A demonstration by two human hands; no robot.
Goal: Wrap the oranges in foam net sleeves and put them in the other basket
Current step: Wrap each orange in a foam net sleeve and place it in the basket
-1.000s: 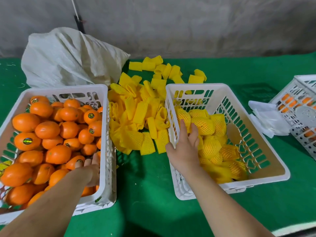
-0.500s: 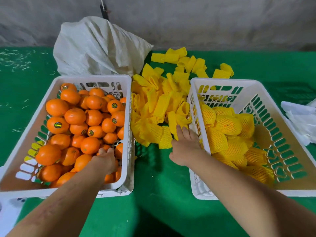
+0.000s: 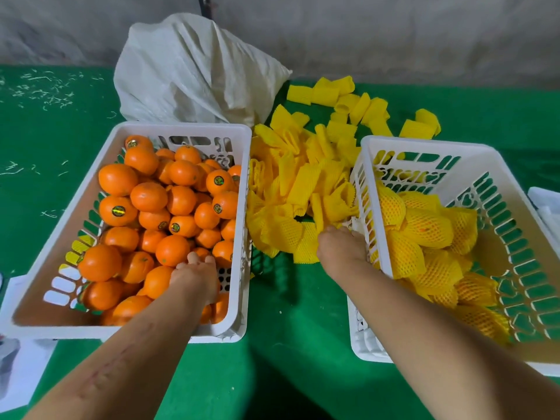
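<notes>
Two white baskets flank the pile of foam net sleeves [image 3: 303,192] on the green counter [image 3: 288,313], a layout that seems meant to let each hand work its own side without crossing. Left of the pile sits the source basket [image 3: 181,128], heaped with bare oranges [image 3: 148,197]; right of the pile stands the receiving basket [image 3: 424,144], holding the wrapped oranges [image 3: 424,228] already done. The left hand [image 3: 194,277] reaches into the near corner of the source basket, fingers curled down over an orange, though whether it truly grips one I cannot tell. The right hand [image 3: 339,247] rests at the near edge of the pile, fingers down on the sleeves, apparently picking one; its grasp is hidden. Behind the pile lies a white sack [image 3: 194,77]
</notes>
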